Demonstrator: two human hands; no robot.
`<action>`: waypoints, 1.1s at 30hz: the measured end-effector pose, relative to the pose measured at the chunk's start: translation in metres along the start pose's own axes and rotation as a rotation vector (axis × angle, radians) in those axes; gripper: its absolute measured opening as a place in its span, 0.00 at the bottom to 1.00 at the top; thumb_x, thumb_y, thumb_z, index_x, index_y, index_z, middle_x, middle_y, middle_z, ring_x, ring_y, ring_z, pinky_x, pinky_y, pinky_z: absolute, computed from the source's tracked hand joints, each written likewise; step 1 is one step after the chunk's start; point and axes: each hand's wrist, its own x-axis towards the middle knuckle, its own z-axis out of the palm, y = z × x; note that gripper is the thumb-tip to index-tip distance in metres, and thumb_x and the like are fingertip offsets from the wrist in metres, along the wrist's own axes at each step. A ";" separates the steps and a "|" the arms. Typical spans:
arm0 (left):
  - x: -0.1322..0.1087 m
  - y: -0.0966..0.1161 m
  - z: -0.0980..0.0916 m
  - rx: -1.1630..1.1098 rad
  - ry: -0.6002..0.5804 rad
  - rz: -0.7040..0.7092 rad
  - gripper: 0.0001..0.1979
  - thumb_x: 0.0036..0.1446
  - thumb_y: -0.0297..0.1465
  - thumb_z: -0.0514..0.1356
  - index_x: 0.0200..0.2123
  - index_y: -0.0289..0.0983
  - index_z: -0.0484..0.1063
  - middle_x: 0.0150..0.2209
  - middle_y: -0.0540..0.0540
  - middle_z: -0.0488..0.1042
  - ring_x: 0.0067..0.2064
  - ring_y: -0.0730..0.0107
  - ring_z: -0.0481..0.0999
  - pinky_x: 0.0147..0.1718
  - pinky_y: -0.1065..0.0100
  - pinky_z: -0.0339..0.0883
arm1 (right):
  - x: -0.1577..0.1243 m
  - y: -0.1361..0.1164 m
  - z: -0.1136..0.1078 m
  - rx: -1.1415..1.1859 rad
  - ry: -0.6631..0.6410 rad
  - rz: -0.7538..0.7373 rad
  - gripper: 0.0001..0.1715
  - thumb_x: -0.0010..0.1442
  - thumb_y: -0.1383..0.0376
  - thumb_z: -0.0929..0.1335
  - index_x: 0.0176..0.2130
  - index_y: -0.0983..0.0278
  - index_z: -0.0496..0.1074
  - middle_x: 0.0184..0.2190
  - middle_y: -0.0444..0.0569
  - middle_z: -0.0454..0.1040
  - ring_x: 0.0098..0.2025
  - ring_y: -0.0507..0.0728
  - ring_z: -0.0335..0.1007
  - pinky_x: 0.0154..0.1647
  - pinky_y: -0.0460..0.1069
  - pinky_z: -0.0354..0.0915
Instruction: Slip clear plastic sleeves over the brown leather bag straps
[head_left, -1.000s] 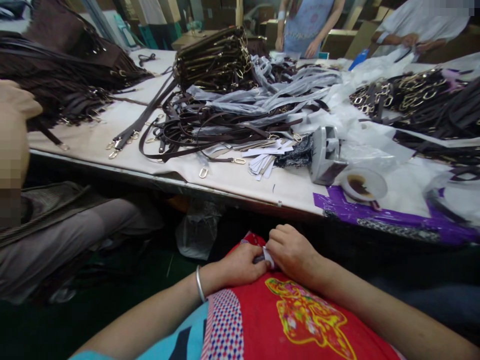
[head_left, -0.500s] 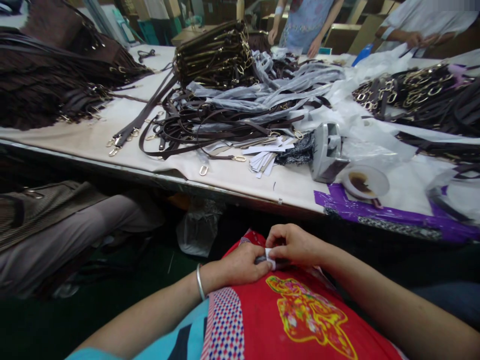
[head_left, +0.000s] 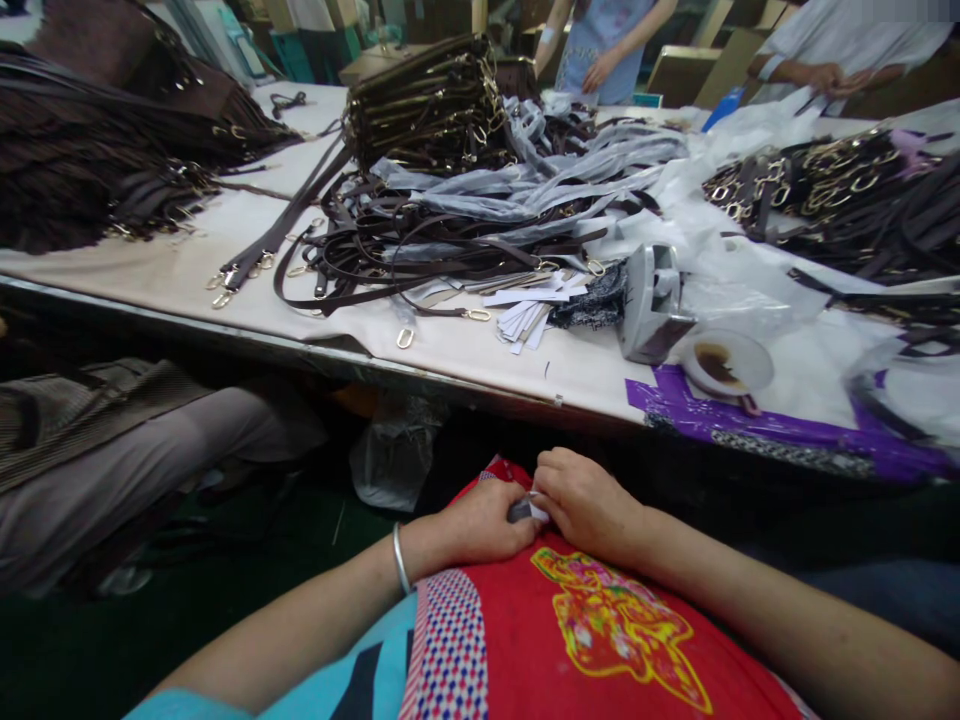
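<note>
Close to my waist, over the red apron (head_left: 517, 640), my two hands meet. My left hand (head_left: 486, 522) is closed on a small dark grey strap-like piece (head_left: 518, 511), most of it hidden by the fingers. A white paper strip (head_left: 538, 511) lies against that piece. My right hand (head_left: 589, 503) has its fingers closed at the strip, pressing from the right side. Whether the strip goes all the way around the dark piece is hidden.
A table before me carries brown straps (head_left: 352, 295) with gold clasps, a pile of white paper strips (head_left: 529, 320), a tape dispenser (head_left: 652, 305) and a dish of brown stuff (head_left: 716, 362). Dark bags (head_left: 427, 110) are stacked behind. Co-workers (head_left: 611, 50) stand across the table.
My right fingers have curled down over the white strip, which now shows less and sits tilted. A co-worker's hand across the table has lifted from the tabletop.
</note>
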 end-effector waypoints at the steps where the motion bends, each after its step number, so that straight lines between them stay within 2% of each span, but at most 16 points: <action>1: 0.001 0.000 0.000 -0.009 0.011 0.007 0.15 0.59 0.39 0.56 0.31 0.34 0.76 0.27 0.47 0.75 0.27 0.71 0.68 0.26 0.70 0.58 | -0.003 -0.001 0.003 -0.110 0.065 -0.086 0.09 0.60 0.71 0.66 0.27 0.66 0.71 0.29 0.51 0.70 0.33 0.56 0.62 0.35 0.52 0.57; 3: 0.002 -0.002 0.002 -0.046 0.038 0.020 0.16 0.60 0.39 0.56 0.29 0.34 0.75 0.26 0.49 0.74 0.27 0.72 0.66 0.26 0.70 0.57 | -0.008 -0.002 0.007 -0.250 0.185 -0.205 0.10 0.60 0.71 0.65 0.27 0.66 0.71 0.28 0.51 0.69 0.32 0.57 0.58 0.34 0.54 0.53; 5: 0.003 -0.005 0.004 -0.100 0.059 0.022 0.17 0.60 0.40 0.56 0.28 0.33 0.74 0.25 0.50 0.71 0.27 0.73 0.64 0.26 0.70 0.56 | -0.013 0.000 0.010 -0.281 0.258 -0.260 0.11 0.62 0.71 0.64 0.28 0.65 0.70 0.27 0.50 0.67 0.31 0.57 0.55 0.33 0.54 0.51; 10: -0.002 -0.006 0.004 -0.366 0.056 -0.112 0.16 0.56 0.41 0.59 0.27 0.33 0.72 0.24 0.52 0.67 0.27 0.74 0.60 0.26 0.70 0.53 | -0.019 0.004 0.008 -0.195 0.223 -0.373 0.13 0.66 0.70 0.61 0.32 0.66 0.71 0.29 0.50 0.68 0.32 0.57 0.55 0.34 0.54 0.52; 13: -0.005 -0.003 0.000 -0.685 0.003 -0.159 0.11 0.48 0.36 0.63 0.27 0.33 0.71 0.23 0.53 0.65 0.26 0.76 0.58 0.26 0.70 0.50 | -0.021 0.004 0.005 -0.219 0.216 -0.378 0.13 0.67 0.70 0.60 0.36 0.67 0.72 0.31 0.51 0.70 0.33 0.58 0.56 0.35 0.55 0.53; 16: -0.003 -0.001 -0.002 -0.943 -0.010 -0.148 0.08 0.44 0.33 0.62 0.23 0.34 0.69 0.21 0.53 0.63 0.24 0.76 0.57 0.25 0.69 0.48 | -0.023 0.006 0.007 -0.242 0.255 -0.379 0.12 0.68 0.69 0.60 0.41 0.68 0.73 0.31 0.52 0.71 0.33 0.58 0.58 0.35 0.55 0.53; 19: 0.001 -0.003 0.002 -0.991 0.014 -0.156 0.12 0.46 0.37 0.62 0.23 0.34 0.68 0.21 0.52 0.63 0.24 0.76 0.57 0.26 0.68 0.49 | -0.024 0.010 0.011 -0.255 0.313 -0.380 0.13 0.68 0.69 0.60 0.45 0.69 0.72 0.31 0.51 0.72 0.34 0.58 0.61 0.34 0.55 0.53; 22: 0.005 -0.006 0.008 -1.022 0.027 -0.137 0.15 0.48 0.39 0.65 0.24 0.33 0.68 0.22 0.52 0.63 0.24 0.77 0.57 0.26 0.69 0.48 | -0.024 0.015 0.017 -0.280 0.374 -0.368 0.12 0.68 0.69 0.61 0.45 0.69 0.72 0.29 0.51 0.72 0.32 0.58 0.61 0.33 0.55 0.53; 25: 0.007 -0.007 0.010 -0.975 0.064 -0.107 0.18 0.52 0.43 0.64 0.27 0.32 0.68 0.23 0.52 0.63 0.25 0.77 0.57 0.26 0.70 0.48 | -0.024 0.014 0.020 -0.278 0.426 -0.348 0.13 0.66 0.69 0.63 0.48 0.69 0.72 0.30 0.51 0.74 0.32 0.58 0.63 0.33 0.55 0.54; 28: 0.007 -0.004 0.005 -0.675 0.164 -0.077 0.18 0.57 0.43 0.61 0.32 0.32 0.73 0.27 0.49 0.69 0.28 0.73 0.63 0.28 0.70 0.55 | -0.023 0.015 0.008 -0.200 0.441 -0.317 0.12 0.65 0.68 0.64 0.48 0.65 0.72 0.32 0.50 0.76 0.33 0.58 0.66 0.35 0.54 0.58; 29: 0.007 -0.003 0.002 -0.543 0.209 -0.041 0.17 0.59 0.42 0.60 0.35 0.32 0.74 0.30 0.47 0.72 0.31 0.70 0.66 0.32 0.69 0.59 | -0.023 0.018 -0.002 -0.155 0.465 -0.288 0.12 0.65 0.68 0.64 0.48 0.64 0.72 0.34 0.51 0.76 0.35 0.58 0.68 0.36 0.54 0.60; 31: 0.005 0.000 -0.003 -0.329 0.283 0.047 0.14 0.60 0.38 0.58 0.38 0.33 0.76 0.37 0.44 0.76 0.39 0.63 0.71 0.41 0.66 0.64 | -0.022 0.032 -0.030 -0.042 0.604 -0.150 0.12 0.65 0.67 0.65 0.47 0.63 0.73 0.38 0.52 0.77 0.40 0.59 0.70 0.42 0.54 0.63; 33: 0.005 0.002 -0.005 -0.242 0.307 0.104 0.13 0.62 0.37 0.56 0.40 0.35 0.77 0.41 0.42 0.77 0.45 0.59 0.73 0.47 0.65 0.65 | -0.021 0.058 -0.069 0.106 0.812 0.148 0.12 0.65 0.64 0.65 0.46 0.63 0.74 0.42 0.54 0.77 0.46 0.60 0.71 0.49 0.54 0.64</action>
